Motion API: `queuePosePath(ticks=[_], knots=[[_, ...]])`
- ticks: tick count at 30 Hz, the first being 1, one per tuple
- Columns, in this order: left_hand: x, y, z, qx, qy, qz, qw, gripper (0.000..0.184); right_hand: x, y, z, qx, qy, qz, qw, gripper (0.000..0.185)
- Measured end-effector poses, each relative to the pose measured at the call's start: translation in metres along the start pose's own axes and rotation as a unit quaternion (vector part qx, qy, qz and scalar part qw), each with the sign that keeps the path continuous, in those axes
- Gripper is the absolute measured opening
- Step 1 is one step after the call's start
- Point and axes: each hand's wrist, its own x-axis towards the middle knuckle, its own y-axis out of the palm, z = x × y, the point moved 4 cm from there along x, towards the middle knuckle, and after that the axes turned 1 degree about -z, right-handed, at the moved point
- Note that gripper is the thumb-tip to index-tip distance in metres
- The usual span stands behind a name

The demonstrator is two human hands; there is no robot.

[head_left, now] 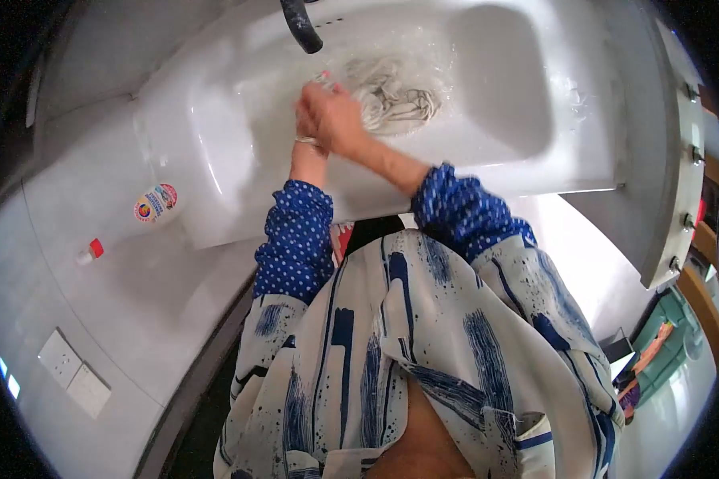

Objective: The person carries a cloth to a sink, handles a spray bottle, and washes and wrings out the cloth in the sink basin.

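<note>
My right hand (pixel 337 118) is closed and lies across my left hand (pixel 305 120), over the left part of the white sink (pixel 487 169). The left hand's fingers are curled and mostly covered by the right. A small white-and-red bit shows just beyond the fingers; what it is, and whether both hands grip it, I cannot make out. A thin bracelet circles my left wrist. Right beside my hands, a crumpled wet whitish cloth (pixel 399 104) lies in the sink among suds and water. Above it hangs a black faucet spout (pixel 302 28).
On the left ledge lies a whitish bottle (pixel 156 203) with a printed label and a red cap (pixel 96 247). A wall socket plate (pixel 60 358) is at lower left. To the right stand a panel with metal knobs (pixel 689 222) and a green container (pixel 667 351).
</note>
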Motion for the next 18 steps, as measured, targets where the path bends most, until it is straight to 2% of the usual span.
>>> queuePosePath(ticks=[2,3,4,5,6,7,8,9,10,11,12,14,15,16,17,18], knots=[[0.003,0.0,-0.036,-0.027,0.013,-0.015,0.999,0.029,-0.016,-0.001,0.017,-0.017,-0.061,0.009,0.998,0.015],[-0.002,0.002,-0.069,-0.305,-0.163,-0.046,0.937,0.03,-0.007,0.002,-0.007,-0.058,0.029,0.058,0.996,0.015],[-0.011,0.004,-0.108,-0.555,-0.296,-0.179,0.757,0.031,0.007,0.005,-0.043,-0.098,0.12,0.11,0.982,0.014],[-0.02,0.008,-0.113,-0.524,-0.309,-0.154,0.779,0.031,0.025,0.005,-0.082,-0.123,0.196,0.061,0.971,0.013],[-0.024,0.01,-0.118,-0.49,-0.321,-0.13,0.8,0.031,0.031,-0.009,-0.088,-0.103,0.197,0.045,0.974,0.014],[-0.02,0.008,-0.122,-0.489,-0.32,-0.127,0.802,0.031,0.029,-0.006,-0.079,-0.105,0.198,0.056,0.973,0.014],[-0.018,0.005,-0.124,-0.503,-0.331,-0.185,0.777,0.031,0.022,0.0,-0.064,-0.11,0.196,0.072,0.972,0.015],[-0.017,0.002,-0.125,-0.518,-0.339,-0.243,0.747,0.03,0.009,0.007,-0.033,-0.073,0.127,0.032,0.989,0.016],[-0.019,-0.003,-0.122,-0.52,-0.337,-0.244,0.746,0.03,-0.002,0.012,-0.01,-0.032,0.058,-0.009,0.998,0.018],[-0.018,-0.011,-0.122,-0.566,-0.253,-0.194,0.76,0.031,0.0,0.012,-0.008,-0.029,0.058,-0.008,0.998,0.018],[-0.016,-0.016,-0.126,-0.604,-0.166,-0.14,0.767,0.032,0.003,0.013,-0.014,-0.04,0.107,0.029,0.993,0.016],[-0.009,-0.011,-0.124,-0.528,-0.285,-0.171,0.781,0.034,0.007,0.012,-0.034,-0.057,0.211,0.104,0.97,0.014],[-0.014,-0.007,-0.124,-0.529,-0.266,-0.148,0.792,0.035,0.021,0.0,-0.057,-0.024,0.229,0.046,0.972,0.015],[-0.017,-0.003,-0.126,-0.531,-0.244,-0.122,0.802,0.036,0.029,-0.003,-0.067,-0.072,0.2,-0.02,0.977,0.017],[-0.014,-0.003,-0.127,-0.533,-0.241,-0.118,0.802,0.036,0.024,0.003,-0.066,-0.072,0.174,-0.033,0.982,0.018],[-0.014,-0.005,-0.125,-0.545,-0.263,-0.156,0.781,0.037,0.019,0.005,-0.054,-0.072,0.146,-0.043,0.986,0.019]])
